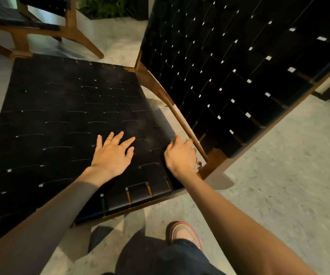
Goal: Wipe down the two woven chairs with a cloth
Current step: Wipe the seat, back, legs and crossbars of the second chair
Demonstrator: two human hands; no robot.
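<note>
**Both hands on the seat of the near woven chair**

Only container in view is a pale planter (83, 15) at top, behind the chairs, w/ green grassy plants (104, 6) in it. Its upper part is cut off by the frame edge.

The near chair (61, 116) fills most of the view. It has black straps woven over-under on seat and back, on a brown wood frame. Small light gaps show btwn the straps, esp. on the backrest (239, 66), which rises tilted at right. Faint grey dusty patches lie on the seat toward its back edge. The second chair (41, 26), same weave and wood, stands top left, well apart and only partly in view.

The left hand (111, 155) lies flat on the seat, palm down, fingers straight and spread wide, holding nothing. The right hand (180, 155) is just beside it, at the seat's rear corner next to the backrest rail, w/ fingers curled tight. A pale scrap of cloth (198, 165) pokes out under that fist at the seat edge; the rest is hidden in the hand.

Below, a shoe (182, 233) w/ a red-edged sole stands on the speckled grey floor (279, 165).
</note>
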